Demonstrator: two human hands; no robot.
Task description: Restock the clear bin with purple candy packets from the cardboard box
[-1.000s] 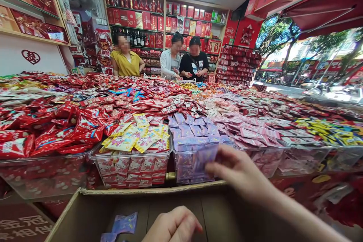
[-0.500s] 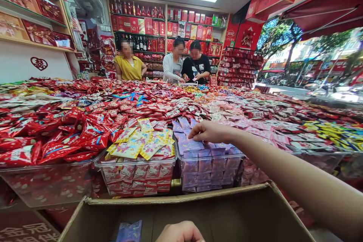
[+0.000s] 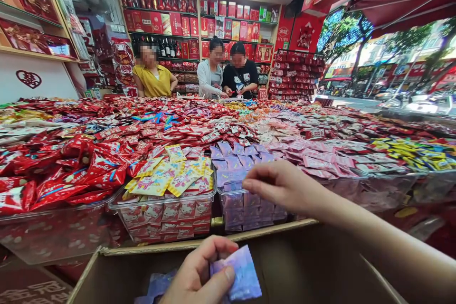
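— Purple packets (image 3: 242, 164) fill the clear bin (image 3: 228, 189) at the near edge of the sweets counter, heaped above its rim. Is that the bin being topped up?

— It looks so. The right hand (image 3: 285, 185) hovers just over the near rim of that bin, fingers loosely curled and, as far as I can see, holding nothing.

— And the left hand (image 3: 199, 273)?

— Low and near, over the open cardboard box (image 3: 107, 270). It pinches one purple packet (image 3: 242, 278) between thumb and fingers. A couple more of the same packets (image 3: 156, 285) lie on the box floor to the left of it.

— So how far along would you say?

— My judgement: nearly done. The bin is piled high, and what shows of the box is almost bare; the held packet and those few loose ones seem all that is left.

— Anything else around?

— A bin of yellow packets (image 3: 167, 178) just left, pink ones (image 3: 313, 159) to the right, and three people (image 3: 213, 73) at the far side of the counter.
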